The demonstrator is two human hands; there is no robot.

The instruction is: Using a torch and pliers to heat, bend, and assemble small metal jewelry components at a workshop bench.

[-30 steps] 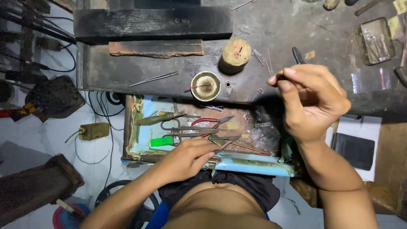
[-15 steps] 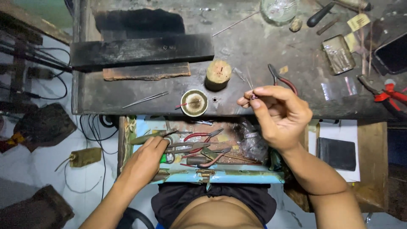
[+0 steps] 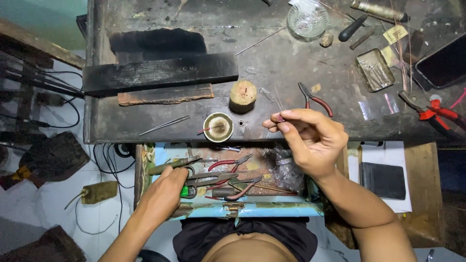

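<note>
Over the bench edge, head view, we log: right hand [image 3: 310, 140] raised, fingertips pinched shut on a small dark piece [image 3: 280, 118]; left hand [image 3: 162, 194] lying loosely open on tools in the blue drawer [image 3: 272, 209], gripping nothing; brass cup [image 3: 218, 127] and wooden stub [image 3: 242, 95] nearby.

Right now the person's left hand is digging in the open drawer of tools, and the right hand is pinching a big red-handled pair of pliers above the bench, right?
Not quite. The head view shows the right hand pinching something tiny at its fingertips, not pliers; the red-handled pliers lie on the bench just beyond it. The left hand is indeed in the open drawer of tools.
</note>
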